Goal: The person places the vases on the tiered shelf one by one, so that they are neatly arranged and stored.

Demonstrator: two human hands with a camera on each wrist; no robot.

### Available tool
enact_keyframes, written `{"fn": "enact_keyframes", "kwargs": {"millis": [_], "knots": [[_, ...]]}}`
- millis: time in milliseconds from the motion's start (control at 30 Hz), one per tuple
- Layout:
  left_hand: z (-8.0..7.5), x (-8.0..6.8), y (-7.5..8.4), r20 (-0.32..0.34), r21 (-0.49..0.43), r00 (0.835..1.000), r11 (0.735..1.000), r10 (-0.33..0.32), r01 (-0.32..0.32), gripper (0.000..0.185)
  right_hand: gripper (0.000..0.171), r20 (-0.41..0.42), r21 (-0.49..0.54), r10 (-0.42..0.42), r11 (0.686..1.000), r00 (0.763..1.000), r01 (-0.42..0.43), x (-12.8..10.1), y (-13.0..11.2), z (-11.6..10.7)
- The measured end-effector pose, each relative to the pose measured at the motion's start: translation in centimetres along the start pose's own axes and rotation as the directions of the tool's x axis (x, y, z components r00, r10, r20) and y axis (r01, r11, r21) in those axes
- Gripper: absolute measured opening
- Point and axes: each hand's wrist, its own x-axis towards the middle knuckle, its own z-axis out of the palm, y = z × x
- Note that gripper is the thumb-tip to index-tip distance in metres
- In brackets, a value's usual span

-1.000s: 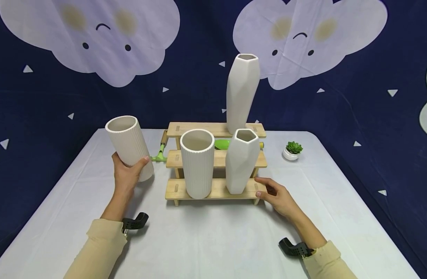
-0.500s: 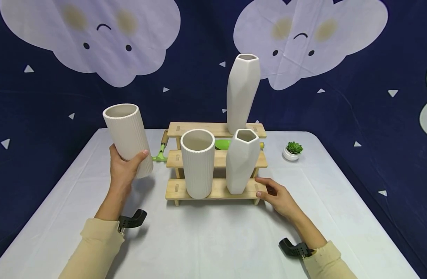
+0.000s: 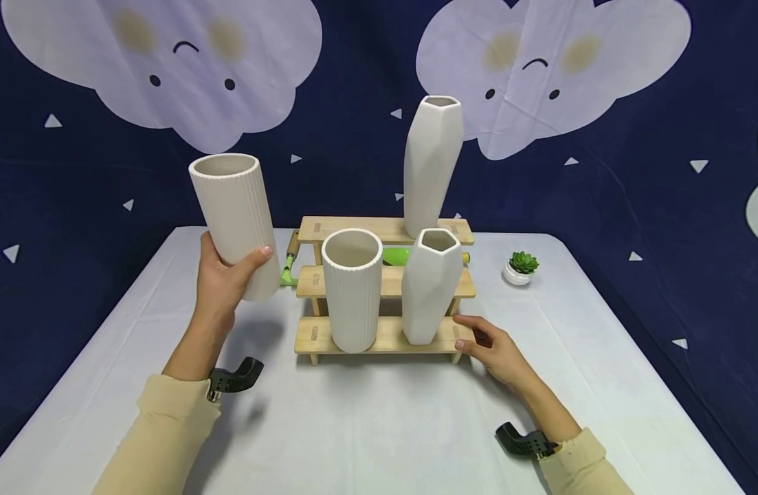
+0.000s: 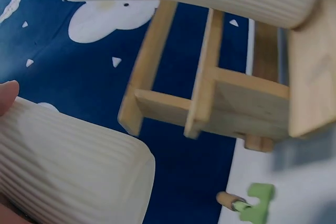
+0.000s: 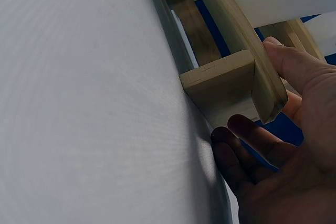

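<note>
My left hand (image 3: 225,282) grips a white ribbed cylindrical vase (image 3: 238,213) above the table, left of a three-tier wooden shelf stand (image 3: 387,333). The vase tilts slightly to the left; its lower end shows in the left wrist view. My right hand (image 3: 493,350) holds the right end of the lowest step between thumb and index finger, its other fingers curled below in the right wrist view. A second ribbed vase (image 3: 352,295) and a faceted white vase (image 3: 429,289) stand on the lowest step. A taller faceted vase (image 3: 433,165) stands on the top step.
A small potted succulent (image 3: 519,268) sits to the right of the stand. Behind its left side lies a green tool with a wooden handle (image 3: 289,258). Something green (image 3: 395,256) shows behind the steps. A dark blue cloth with clouds (image 3: 354,137) hangs behind the white-covered table (image 3: 379,426).
My left hand has raised the ribbed vase higher off the table and brought it slightly to the right, more upright. My right hand and the stand keep their places.
</note>
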Motion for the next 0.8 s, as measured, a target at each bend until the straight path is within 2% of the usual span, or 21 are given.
{"fn": "enact_keyframes", "kwargs": {"millis": [300,600,800], "knots": [[0.9,0.6,2.1,0.062,-0.033,0.997,0.999,0.039,-0.037,0.078,0.044,-0.001,0.004,-0.007,1.000,1.000,0.007,-0.1,-0.2,0.0],[1.9,0.8,3.6,0.105,-0.068,0.992,0.995,0.075,-0.068,0.078,0.045,0.006,-0.004,-0.006,1.000,1.000,0.006,0.1,0.0,-0.1],[2.6,1.5,4.4,0.147,-0.111,0.983,0.989,0.109,-0.093,0.075,0.045,0.005,-0.005,-0.008,1.000,1.000,0.008,0.0,0.1,0.0]]}}
